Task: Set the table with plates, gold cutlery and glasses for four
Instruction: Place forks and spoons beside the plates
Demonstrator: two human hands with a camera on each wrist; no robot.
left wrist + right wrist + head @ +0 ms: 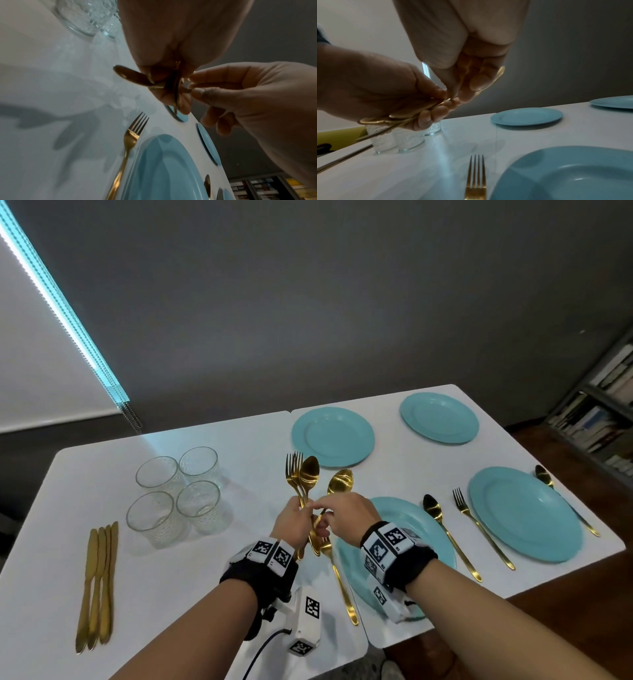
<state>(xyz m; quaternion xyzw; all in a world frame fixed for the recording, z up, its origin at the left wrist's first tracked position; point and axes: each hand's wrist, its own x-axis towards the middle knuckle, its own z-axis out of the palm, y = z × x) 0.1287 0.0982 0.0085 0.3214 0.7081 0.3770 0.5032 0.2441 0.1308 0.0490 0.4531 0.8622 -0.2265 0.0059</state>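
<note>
My left hand (301,518) grips a bundle of gold forks and spoons (302,474) upright above the white table (205,594). My right hand (325,513) pinches the handle of one gold spoon (340,481) in that bundle. In the right wrist view the left hand (376,88) wraps the bundle's handles (402,116), and the right hand's fingers (471,75) close on the spoon (499,74). Several teal plates lie on the table; the nearest plate (424,529) is under my right wrist, with a gold fork (339,577) on its left.
A spoon (445,529) and a fork (479,525) lie between the near plate and the right plate (524,515); another spoon (548,481) lies beyond it. Two plates (332,436) (438,417) sit at the far side. Several glasses (178,491) and gold knives (97,587) are at left.
</note>
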